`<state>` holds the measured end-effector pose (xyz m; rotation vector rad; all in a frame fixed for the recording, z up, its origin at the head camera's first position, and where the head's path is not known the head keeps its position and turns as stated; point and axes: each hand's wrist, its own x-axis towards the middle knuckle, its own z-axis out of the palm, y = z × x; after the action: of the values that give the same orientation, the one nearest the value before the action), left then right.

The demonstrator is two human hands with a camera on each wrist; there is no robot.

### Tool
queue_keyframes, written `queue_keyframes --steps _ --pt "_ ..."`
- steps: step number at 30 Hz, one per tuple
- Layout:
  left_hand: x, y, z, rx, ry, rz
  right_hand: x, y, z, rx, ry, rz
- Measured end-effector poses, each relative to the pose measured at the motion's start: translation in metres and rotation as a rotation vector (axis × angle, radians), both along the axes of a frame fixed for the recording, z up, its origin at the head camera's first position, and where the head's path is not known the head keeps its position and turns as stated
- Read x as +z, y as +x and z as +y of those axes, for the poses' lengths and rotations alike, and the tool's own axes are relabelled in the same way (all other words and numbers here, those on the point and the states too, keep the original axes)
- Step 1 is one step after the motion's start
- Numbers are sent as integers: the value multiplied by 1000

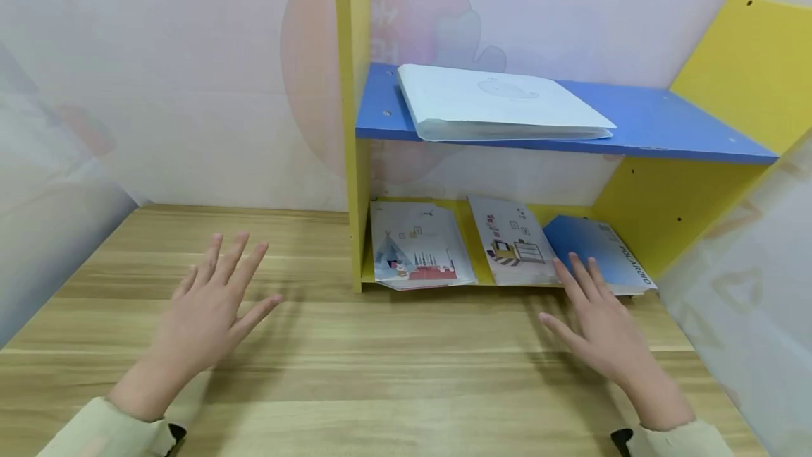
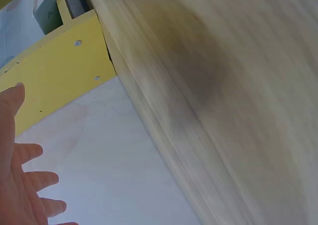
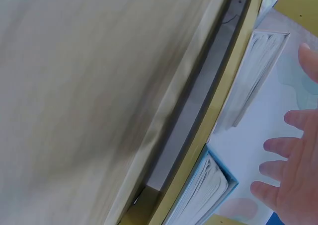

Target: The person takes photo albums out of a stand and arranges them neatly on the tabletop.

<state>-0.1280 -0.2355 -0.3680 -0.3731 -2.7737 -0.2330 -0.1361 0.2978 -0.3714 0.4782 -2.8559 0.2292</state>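
Head view: both hands over wood-grain table [image 1: 380, 379], palms down. Left hand [image 1: 206, 316] has fingers spread, holds nothing; nearest to it is bare tabletop underneath and, off to its right, yellow side panel [image 1: 352, 161] of a shelf unit. Right hand [image 1: 605, 330] also has fingers extended, thumb out to the side, holds nothing. Blue POLAROID book [image 1: 593, 242] lies flat just beyond right fingertips, on yellow bottom board [image 1: 474, 249]; fingertips overlap its near edge in head view, but right wrist view shows a gap between fingers and the blue-edged book. Just left of those fingertips, middle album [image 1: 510, 238] with yellow-and-black print lies flat, right side against or very close to blue book, can't tell which. Further left, between the hands and beyond them, tent-print album [image 1: 415, 238] lies flat beside the side panel, front edge poking slightly past the board. Above and beyond right hand, blue shelf board [image 1: 666, 122] bears large white album [image 1: 507, 101], also flat, near edge overhanging. Past both hands, pale printed backdrop [image 1: 209, 90]. Light sleeves [image 1: 101, 432] behind both hands, black band [image 1: 177, 436] at left cuff, similar black piece at right cuff.
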Motion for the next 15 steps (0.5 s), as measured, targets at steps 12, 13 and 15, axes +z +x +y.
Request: queue_keyframes --steps 12,13,15 --pt "7 -5 24 -82 86 107 9 1 -18 12 -111 -38" --pt "7 -5 25 -90 89 120 9 1 -20 18 -128 -37" --pt "7 -6 29 -105 100 145 9 0 -22 28 -159 -36"
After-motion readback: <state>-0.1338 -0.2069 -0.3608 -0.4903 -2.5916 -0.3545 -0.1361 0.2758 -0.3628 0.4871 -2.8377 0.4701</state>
